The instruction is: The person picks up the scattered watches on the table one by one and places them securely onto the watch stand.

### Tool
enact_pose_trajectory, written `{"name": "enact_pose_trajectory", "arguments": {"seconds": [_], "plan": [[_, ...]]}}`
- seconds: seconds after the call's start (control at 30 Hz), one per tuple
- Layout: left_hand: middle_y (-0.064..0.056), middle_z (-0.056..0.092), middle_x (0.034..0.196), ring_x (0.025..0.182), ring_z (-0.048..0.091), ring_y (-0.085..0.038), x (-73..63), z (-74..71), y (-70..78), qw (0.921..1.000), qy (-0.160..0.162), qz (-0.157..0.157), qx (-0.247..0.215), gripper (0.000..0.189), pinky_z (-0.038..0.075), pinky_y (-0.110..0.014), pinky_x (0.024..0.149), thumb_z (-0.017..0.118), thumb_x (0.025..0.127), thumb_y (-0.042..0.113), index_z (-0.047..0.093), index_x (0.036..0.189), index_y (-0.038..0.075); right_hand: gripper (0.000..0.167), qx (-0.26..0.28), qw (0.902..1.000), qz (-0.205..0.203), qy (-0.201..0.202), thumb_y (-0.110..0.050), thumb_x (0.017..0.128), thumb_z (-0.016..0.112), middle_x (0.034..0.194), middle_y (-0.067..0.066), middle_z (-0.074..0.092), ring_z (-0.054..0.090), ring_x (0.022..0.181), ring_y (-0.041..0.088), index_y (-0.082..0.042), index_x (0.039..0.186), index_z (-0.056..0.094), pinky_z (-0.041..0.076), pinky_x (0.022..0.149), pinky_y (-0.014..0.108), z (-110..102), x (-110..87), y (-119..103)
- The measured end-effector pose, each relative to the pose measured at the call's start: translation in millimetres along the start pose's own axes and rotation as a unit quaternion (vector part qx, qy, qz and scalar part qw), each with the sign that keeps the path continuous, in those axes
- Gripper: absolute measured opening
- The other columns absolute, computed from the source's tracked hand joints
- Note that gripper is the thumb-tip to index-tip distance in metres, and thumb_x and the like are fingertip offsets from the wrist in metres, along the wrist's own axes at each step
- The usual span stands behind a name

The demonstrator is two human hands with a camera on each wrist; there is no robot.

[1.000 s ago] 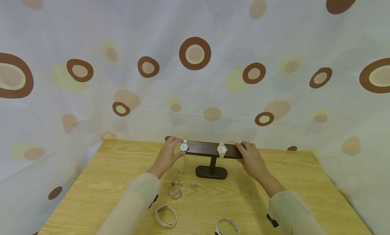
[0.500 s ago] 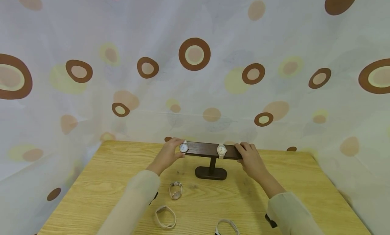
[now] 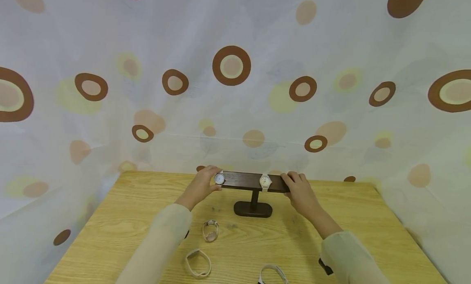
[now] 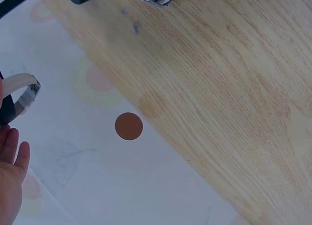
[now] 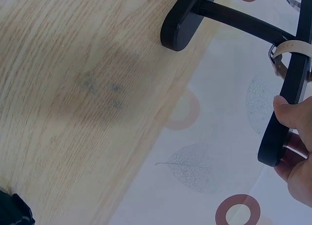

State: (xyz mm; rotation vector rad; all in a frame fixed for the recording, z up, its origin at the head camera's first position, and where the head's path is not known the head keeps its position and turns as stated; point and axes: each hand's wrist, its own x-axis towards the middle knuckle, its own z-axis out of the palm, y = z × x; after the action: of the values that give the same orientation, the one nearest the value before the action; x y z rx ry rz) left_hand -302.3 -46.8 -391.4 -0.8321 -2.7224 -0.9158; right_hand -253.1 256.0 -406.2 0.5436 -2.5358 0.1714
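Note:
A dark T-shaped watch stand (image 3: 241,180) stands near the back of the table. A white-dialled wristwatch (image 3: 219,179) is strapped round the bar's left end, and my left hand (image 3: 200,186) pinches it between thumb below and fingers above. Further right on the bar sits a second watch (image 3: 265,181) with a pale strap. My right hand (image 3: 301,196) grips the bar's right end, its thumb (image 5: 287,112) on the near side in the right wrist view. In the left wrist view the left hand (image 4: 10,178) shows only partly, beside a pale watch strap (image 4: 19,82).
On the wooden table (image 3: 128,218) lie a small watch (image 3: 211,231), a beige looped band (image 3: 198,263) and a pale band (image 3: 273,272) cut by the lower frame edge. A patterned white sheet (image 3: 235,108) rises behind and at both sides.
The view has shifted slightly, so everything sits a little further left. Both hands keep their places on the stand, with no clear movement of the watches.

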Motion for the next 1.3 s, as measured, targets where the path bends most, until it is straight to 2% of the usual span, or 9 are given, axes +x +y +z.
{"name": "enact_pose_trajectory", "arguments": {"seconds": [0.4, 0.73, 1.07, 1.3], "plan": [[-0.016, 0.058, 0.115, 0.11, 0.056, -0.029, 0.0, 0.1, -5.6, 0.999, 0.015, 0.035, 0.022, 0.051, 0.049, -0.036, 0.094, 0.076, 0.073, 0.013, 0.058, 0.118, -0.004, 0.053, -0.013, 0.9999, -0.009, 0.003, -0.002, 0.068, 0.08, 0.107, 0.021, 0.056, 0.052, 0.092, 0.037, 0.001, 0.116, 0.057, 0.051, 0.077, 0.046, 3.2, 2.8, -2.0], [-0.016, 0.058, 0.116, 0.111, 0.055, -0.03, -0.2, -2.8, -5.2, 0.9991, 0.016, 0.031, 0.027, 0.052, 0.049, -0.038, 0.095, 0.076, 0.074, 0.014, 0.058, 0.119, -0.004, 0.053, -0.013, 0.9998, -0.012, -0.003, -0.003, 0.069, 0.079, 0.11, 0.02, 0.058, 0.051, 0.094, 0.036, 0.002, 0.117, 0.058, 0.049, 0.082, 0.046, 2.3, 6.4, -2.2], [-0.016, 0.058, 0.116, 0.11, 0.056, -0.029, 1.2, -2.7, -2.5, 0.9987, 0.019, 0.038, 0.029, 0.051, 0.05, -0.037, 0.093, 0.076, 0.073, 0.015, 0.059, 0.117, -0.004, 0.052, -0.011, 0.9998, -0.012, -0.006, -0.002, 0.069, 0.079, 0.109, 0.021, 0.057, 0.05, 0.092, 0.036, 0.001, 0.116, 0.057, 0.048, 0.079, 0.045, -0.5, 8.7, -3.8], [-0.015, 0.057, 0.12, 0.115, 0.053, -0.03, 5.9, 3.0, 4.1, 0.9984, -0.002, 0.042, 0.038, 0.053, 0.048, -0.038, 0.096, 0.076, 0.074, 0.018, 0.058, 0.12, -0.002, 0.052, -0.001, 0.9999, 0.004, -0.013, 0.0, 0.069, 0.078, 0.11, 0.023, 0.056, 0.05, 0.092, 0.037, 0.002, 0.117, 0.057, 0.048, 0.08, 0.047, -1.8, 4.6, -2.0]]}}
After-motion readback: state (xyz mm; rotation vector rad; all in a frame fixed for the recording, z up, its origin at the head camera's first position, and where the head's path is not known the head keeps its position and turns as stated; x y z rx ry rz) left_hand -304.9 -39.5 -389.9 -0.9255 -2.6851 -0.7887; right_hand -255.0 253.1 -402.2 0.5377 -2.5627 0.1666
